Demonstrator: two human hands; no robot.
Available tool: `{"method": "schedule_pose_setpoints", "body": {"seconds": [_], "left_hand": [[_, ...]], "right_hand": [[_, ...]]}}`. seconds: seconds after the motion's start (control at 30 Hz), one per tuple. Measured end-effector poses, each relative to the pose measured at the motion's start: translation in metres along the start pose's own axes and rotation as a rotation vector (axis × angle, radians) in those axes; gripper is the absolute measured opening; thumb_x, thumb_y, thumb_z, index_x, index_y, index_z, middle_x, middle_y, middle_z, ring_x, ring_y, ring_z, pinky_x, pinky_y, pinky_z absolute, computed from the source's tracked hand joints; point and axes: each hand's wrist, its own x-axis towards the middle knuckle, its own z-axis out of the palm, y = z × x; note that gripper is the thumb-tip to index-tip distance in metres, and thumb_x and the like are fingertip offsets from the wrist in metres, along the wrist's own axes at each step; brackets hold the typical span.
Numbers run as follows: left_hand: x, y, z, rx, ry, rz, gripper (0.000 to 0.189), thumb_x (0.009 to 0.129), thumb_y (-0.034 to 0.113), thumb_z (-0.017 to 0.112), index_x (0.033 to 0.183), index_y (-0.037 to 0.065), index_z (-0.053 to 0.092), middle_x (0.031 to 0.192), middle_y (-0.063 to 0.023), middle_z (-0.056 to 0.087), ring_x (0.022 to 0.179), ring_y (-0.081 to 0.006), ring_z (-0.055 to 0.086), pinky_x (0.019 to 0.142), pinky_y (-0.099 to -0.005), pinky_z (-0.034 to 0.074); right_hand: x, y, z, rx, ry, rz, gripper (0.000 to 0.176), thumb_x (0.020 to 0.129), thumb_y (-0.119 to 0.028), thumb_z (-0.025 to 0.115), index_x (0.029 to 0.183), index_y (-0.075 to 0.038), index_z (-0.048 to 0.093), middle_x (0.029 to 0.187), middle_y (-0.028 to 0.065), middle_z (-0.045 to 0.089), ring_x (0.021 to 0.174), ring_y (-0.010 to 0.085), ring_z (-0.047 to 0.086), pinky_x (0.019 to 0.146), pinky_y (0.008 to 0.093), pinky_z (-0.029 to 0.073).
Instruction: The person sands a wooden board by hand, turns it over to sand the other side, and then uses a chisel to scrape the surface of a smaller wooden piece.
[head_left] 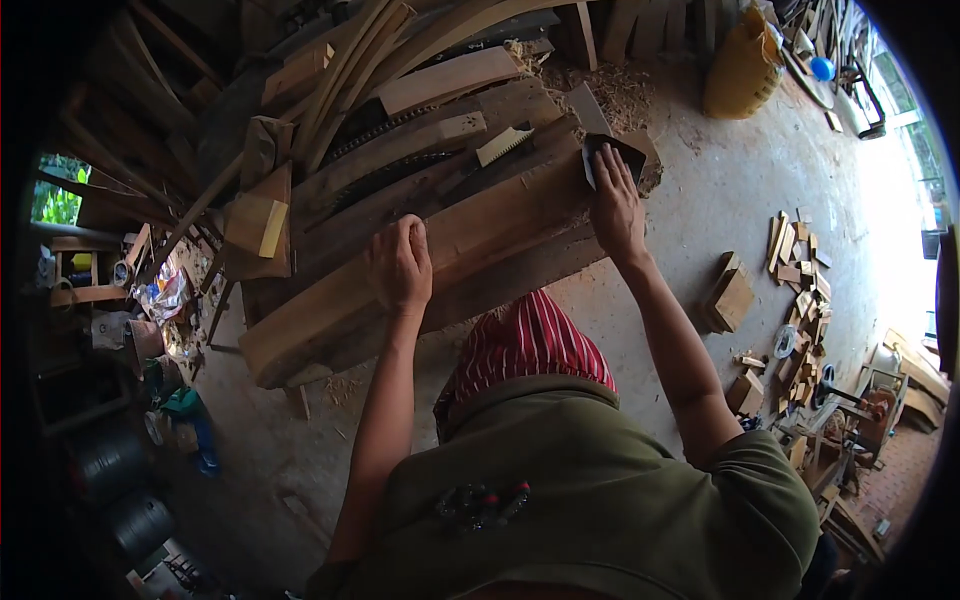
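A long, thick wooden beam [490,228] lies slantwise across the worktop before me. My left hand [402,265] rests on its near middle part, with the fingers curled in against the wood. Toward the beam's far right end, my right hand [618,205] lies flat, its fingers stretched over a dark sheet that looks like sandpaper [628,158]. The sheet's edges stick out on both sides of the fingers. Behind the beam lies a brush [505,146] with pale bristles and a dark handle.
Curved wooden pieces [450,80] are stacked behind the beam. Wood shavings [620,100] lie beyond its right end. A yellow sack [742,70] stands on the concrete floor. To the right are a wooden block [730,297] and scattered offcuts [800,300].
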Motion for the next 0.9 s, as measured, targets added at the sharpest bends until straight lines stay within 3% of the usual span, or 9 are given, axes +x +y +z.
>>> {"method": "schedule_pose_setpoints", "body": {"seconds": [0.07,0.27,0.43,0.47,0.6,0.73,0.8,0.87,0.9], "left_hand": [[0.002,0.003,0.001,0.072,0.028,-0.001,0.016,0.1,0.029,0.051,0.104,0.018,0.062,0.096,0.0002,0.067,0.089,-0.0245,0.061,0.079,-0.0395,0.046],[0.001,0.002,0.001,0.079,-0.007,0.002,0.019,0.101,0.029,0.049,0.104,0.017,0.064,0.097,-0.0005,0.066,0.09,-0.0248,0.061,0.079,-0.0387,0.046],[0.002,0.006,-0.001,0.111,0.002,0.003,0.018,0.1,0.027,0.05,0.103,0.017,0.065,0.096,-0.0008,0.066,0.09,-0.0251,0.061,0.078,-0.0391,0.047],[0.003,0.007,-0.001,0.125,0.004,0.006,0.018,0.1,0.026,0.05,0.103,0.017,0.064,0.096,-0.0009,0.066,0.089,-0.0253,0.061,0.078,-0.0394,0.047],[0.002,0.007,0.0,0.122,0.042,0.018,0.013,0.098,0.025,0.053,0.102,0.017,0.062,0.094,-0.0004,0.065,0.085,-0.0251,0.061,0.075,-0.039,0.048],[0.0,0.006,-0.001,0.098,0.054,0.023,0.013,0.097,0.024,0.053,0.102,0.015,0.063,0.093,-0.0016,0.065,0.086,-0.0254,0.061,0.076,-0.0386,0.048],[0.003,0.007,-0.002,0.108,0.021,0.034,0.018,0.1,0.024,0.049,0.105,0.015,0.064,0.096,-0.0024,0.066,0.088,-0.0269,0.062,0.078,-0.0393,0.049],[0.004,0.01,-0.002,0.085,0.028,0.015,0.018,0.1,0.023,0.05,0.104,0.013,0.064,0.097,-0.0032,0.067,0.089,-0.0275,0.062,0.079,-0.0401,0.049],[0.001,0.01,-0.003,0.071,0.028,-0.009,0.018,0.1,0.023,0.05,0.104,0.012,0.064,0.098,-0.0041,0.067,0.09,-0.0282,0.062,0.08,-0.0409,0.049]], "right_hand": [[-0.004,-0.012,0.009,-0.04,0.022,0.08,0.059,0.082,0.005,0.048,0.14,0.003,0.044,0.15,0.0222,0.039,0.139,0.0351,0.038,0.116,0.0427,0.032],[-0.015,-0.009,0.013,0.063,-0.071,-0.217,0.058,0.081,0.002,0.055,0.138,0.004,0.046,0.148,0.0229,0.041,0.137,0.0337,0.042,0.114,0.0432,0.035],[0.024,0.044,0.016,-0.107,0.069,0.116,0.07,0.076,-0.008,0.071,0.139,0.006,0.044,0.148,0.0232,0.042,0.138,0.0346,0.04,0.116,0.0431,0.031],[0.02,0.024,0.01,-0.013,0.065,0.04,0.054,0.081,0.001,0.057,0.134,0.005,0.049,0.144,0.0265,0.044,0.136,0.0382,0.042,0.114,0.0442,0.034],[-0.016,-0.039,0.008,0.236,-0.154,-0.269,0.057,0.081,0.007,0.051,0.137,-0.001,0.048,0.146,0.0218,0.043,0.139,0.0359,0.039,0.117,0.0445,0.031],[0.017,0.048,0.003,0.053,0.003,-0.031,0.053,0.083,0.001,0.054,0.136,0.0,0.051,0.148,0.0201,0.042,0.138,0.0359,0.04,0.114,0.0442,0.036],[0.033,0.098,0.012,-0.091,0.105,-0.066,0.047,0.088,-0.005,0.051,0.134,0.001,0.051,0.148,0.0223,0.041,0.13,0.0372,0.048,0.106,0.0446,0.044],[0.046,0.126,0.014,0.22,0.131,0.037,0.044,0.09,-0.005,0.046,0.133,0.002,0.05,0.125,0.0276,0.058,0.106,0.0416,0.062,0.087,0.048,0.052],[0.049,0.159,0.023,0.114,-0.126,0.153,0.043,0.09,-0.002,0.042,0.133,0.002,0.051,0.091,0.0291,0.064,0.074,0.0452,0.063,0.064,0.053,0.048]]}}
